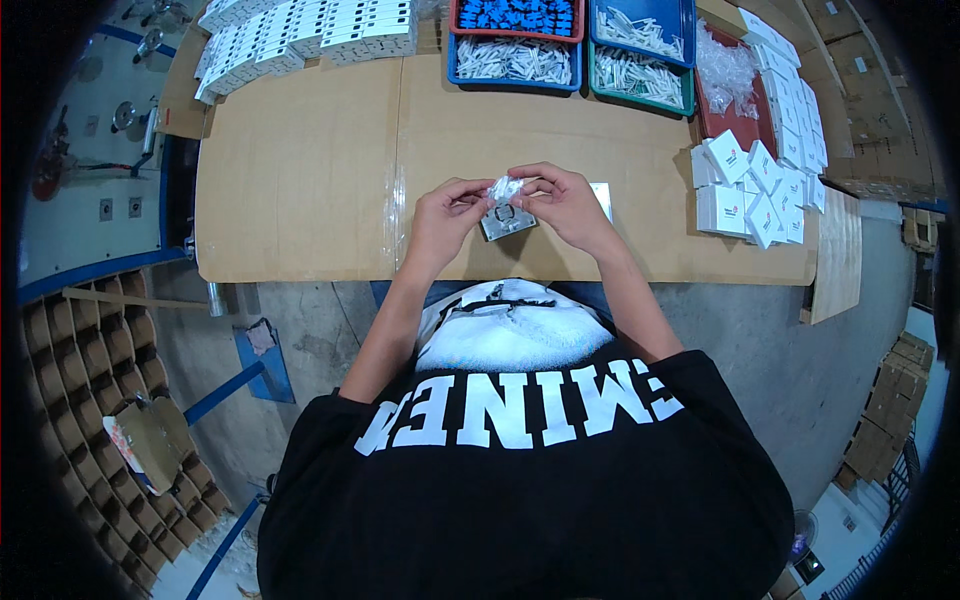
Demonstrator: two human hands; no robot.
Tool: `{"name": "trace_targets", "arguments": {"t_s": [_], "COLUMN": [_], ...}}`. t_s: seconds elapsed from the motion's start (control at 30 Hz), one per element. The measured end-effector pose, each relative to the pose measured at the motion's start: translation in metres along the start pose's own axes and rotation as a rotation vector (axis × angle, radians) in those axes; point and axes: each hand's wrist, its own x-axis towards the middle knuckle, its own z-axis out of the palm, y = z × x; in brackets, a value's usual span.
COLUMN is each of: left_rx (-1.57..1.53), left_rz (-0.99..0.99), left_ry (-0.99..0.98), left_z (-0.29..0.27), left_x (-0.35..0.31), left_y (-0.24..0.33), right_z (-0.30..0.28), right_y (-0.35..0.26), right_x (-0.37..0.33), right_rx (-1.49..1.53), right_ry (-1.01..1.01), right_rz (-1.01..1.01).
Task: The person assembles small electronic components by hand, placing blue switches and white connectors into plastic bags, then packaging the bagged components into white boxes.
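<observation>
My left hand (pixel 447 208) and my right hand (pixel 563 199) meet over the brown cardboard-covered table (pixel 300 180). Together their fingertips pinch a small clear plastic bag (pixel 505 187) with something white inside. Just below the bag a small grey square metal plate (pixel 507 221) lies on the table, partly hidden by my fingers. Another flat grey piece (pixel 602 196) shows beside my right hand.
Blue and green bins (pixel 640 75) of white parts and a red bin (pixel 515 15) of blue parts stand at the far edge. Small white boxes (pixel 755 190) are piled at right, white box rows (pixel 300 35) at far left. A cardboard divider grid (pixel 90 370) sits on the floor at left.
</observation>
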Motion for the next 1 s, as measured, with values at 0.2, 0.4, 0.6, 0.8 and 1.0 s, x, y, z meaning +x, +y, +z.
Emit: {"name": "trace_targets", "arguments": {"t_s": [0.2,0.4,0.6,0.8,1.0], "left_rx": [0.37,0.697,0.802,0.961,0.975], "left_rz": [0.04,0.252,0.283,0.412,0.45], "left_ry": [0.004,0.032,0.097,0.108,0.131], "left_z": [0.0,0.005,0.008,0.009,0.016], "left_x": [-0.001,-0.009,-0.008,-0.01,-0.012], "left_y": [-0.013,-0.039,-0.052,-0.056,-0.054], "right_z": [0.003,0.001,0.005,0.005,0.002], "right_y": [0.015,0.047,0.065,0.066,0.073], "right_x": [0.004,0.002,0.0,0.0,0.001], "right_rx": [-0.438,-0.72,-0.742,-0.832,-0.915], "right_ry": [0.098,0.075,0.158,0.182,0.25], "right_rz": [-0.15,-0.109,-0.19,-0.155,-0.223]}}
